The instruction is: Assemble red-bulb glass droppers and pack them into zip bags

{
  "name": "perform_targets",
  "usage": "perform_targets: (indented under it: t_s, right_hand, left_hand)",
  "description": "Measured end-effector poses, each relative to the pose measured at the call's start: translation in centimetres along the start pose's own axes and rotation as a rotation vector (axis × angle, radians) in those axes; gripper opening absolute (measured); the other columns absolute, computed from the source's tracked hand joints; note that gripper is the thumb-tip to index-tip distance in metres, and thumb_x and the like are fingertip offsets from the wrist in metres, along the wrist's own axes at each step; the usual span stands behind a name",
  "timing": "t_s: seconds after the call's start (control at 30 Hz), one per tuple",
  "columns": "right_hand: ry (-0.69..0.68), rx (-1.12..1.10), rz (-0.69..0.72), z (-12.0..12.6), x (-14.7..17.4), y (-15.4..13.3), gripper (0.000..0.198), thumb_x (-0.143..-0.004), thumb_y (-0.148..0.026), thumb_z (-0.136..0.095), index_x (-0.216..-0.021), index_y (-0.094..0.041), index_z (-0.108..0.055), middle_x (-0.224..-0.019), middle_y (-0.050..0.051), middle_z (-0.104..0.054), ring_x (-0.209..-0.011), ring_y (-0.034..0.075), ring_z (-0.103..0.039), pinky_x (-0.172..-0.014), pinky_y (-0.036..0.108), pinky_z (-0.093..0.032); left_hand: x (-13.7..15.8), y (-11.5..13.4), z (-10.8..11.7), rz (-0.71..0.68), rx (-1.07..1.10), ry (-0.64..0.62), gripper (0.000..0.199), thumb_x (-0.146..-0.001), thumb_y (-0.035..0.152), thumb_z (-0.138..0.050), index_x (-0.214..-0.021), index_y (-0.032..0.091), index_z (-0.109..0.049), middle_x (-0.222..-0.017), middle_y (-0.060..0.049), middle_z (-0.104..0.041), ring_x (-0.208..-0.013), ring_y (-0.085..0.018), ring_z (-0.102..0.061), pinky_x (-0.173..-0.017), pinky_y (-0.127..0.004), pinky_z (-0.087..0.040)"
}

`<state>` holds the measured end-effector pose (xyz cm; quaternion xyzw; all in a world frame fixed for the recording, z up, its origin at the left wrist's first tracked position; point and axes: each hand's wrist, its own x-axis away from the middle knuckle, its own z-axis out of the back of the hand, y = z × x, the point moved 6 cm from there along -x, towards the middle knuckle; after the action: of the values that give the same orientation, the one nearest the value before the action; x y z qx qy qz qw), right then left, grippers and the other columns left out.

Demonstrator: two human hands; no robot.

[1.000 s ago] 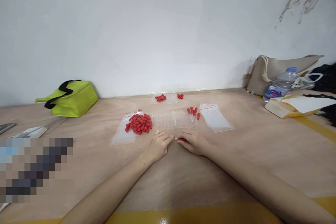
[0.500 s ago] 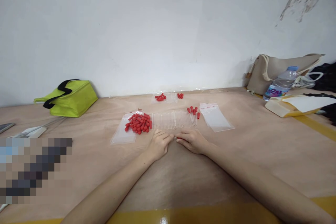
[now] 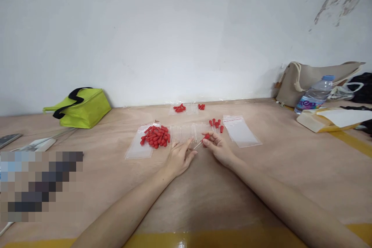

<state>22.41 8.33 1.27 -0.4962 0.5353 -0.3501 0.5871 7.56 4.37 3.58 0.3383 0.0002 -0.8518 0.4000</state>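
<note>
Between the thumb and fingers of my right hand [image 3: 219,149] is a glass dropper [image 3: 198,145], pinched at its red rubber bulb. Its thin clear tube slants down and left toward my left hand [image 3: 179,158]. That hand has thumb and forefinger parted around the tube's lower end and does not appear to grip it. Beyond both hands lies a row of clear glass tubes [image 3: 183,133]. A heap of red rubber bulbs [image 3: 156,136] rests at its left end, on a clear zip bag [image 3: 138,149]. Several droppers with red bulbs [image 3: 216,124] lie at its right end.
Another zip bag [image 3: 242,131] lies flat to the right. More red bulbs [image 3: 179,108] sit on plastic near the wall. A lime-green bag [image 3: 84,108] stands far left. A water bottle [image 3: 314,95], a beige bag [image 3: 310,75] and an opened packet [image 3: 316,119] are far right.
My hands were close together over the table. Now my right hand has drawn up and right with the dropper, its red bulb showing, and my left thumb and forefinger have parted.
</note>
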Motion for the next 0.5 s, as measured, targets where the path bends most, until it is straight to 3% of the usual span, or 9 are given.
perform_targets:
  t_s: [0.13,0.2,0.3,0.5]
  right_hand:
    - [0.206,0.309,0.048,4.1,-3.0,-1.2,0.047,-0.074,-0.039,-0.051,-0.116,-0.017,-0.049,-0.071,-0.001,-0.053,-0.063,0.011,-0.05,-0.062,0.025,-0.042]
    - [0.274,0.559,-0.003,6.7,-5.0,-1.5,0.047,-0.075,-0.036,-0.048,-0.117,-0.015,-0.049,-0.071,0.0,-0.055,-0.064,0.012,-0.051,-0.062,0.024,-0.041]
    - [0.257,0.965,-0.132,9.2,-7.6,-1.3,0.042,-0.076,-0.028,-0.044,-0.115,-0.015,-0.053,-0.082,0.003,-0.062,-0.073,0.013,-0.055,-0.067,0.023,-0.041]
    - [0.193,1.135,-0.21,9.4,-10.0,0.1,0.035,-0.07,-0.021,-0.049,-0.103,-0.019,-0.06,-0.092,0.006,-0.064,-0.085,0.018,-0.057,-0.07,0.024,-0.039]
  left_hand:
    - [0.0,-1.0,0.3,0.09,-0.049,0.0,0.038,-0.083,0.031,-0.047,-0.119,0.017,-0.042,-0.094,-0.005,-0.062,-0.09,-0.02,-0.054,-0.08,-0.035,-0.033]
    - [0.0,-1.4,0.2,0.112,-0.096,-0.016,0.031,-0.082,0.031,-0.048,-0.11,0.018,-0.049,-0.095,-0.006,-0.061,-0.09,-0.021,-0.052,-0.079,-0.035,-0.033]
    - [-0.1,-1.5,-0.2,0.11,-0.141,-0.061,0.021,-0.081,0.029,-0.049,-0.099,0.019,-0.055,-0.094,-0.005,-0.061,-0.09,-0.022,-0.051,-0.077,-0.035,-0.033]
    - [0.0,-1.3,-0.3,0.127,-0.165,-0.097,0.017,-0.081,0.028,-0.049,-0.093,0.02,-0.058,-0.09,-0.005,-0.062,-0.087,-0.021,-0.05,-0.075,-0.035,-0.032]
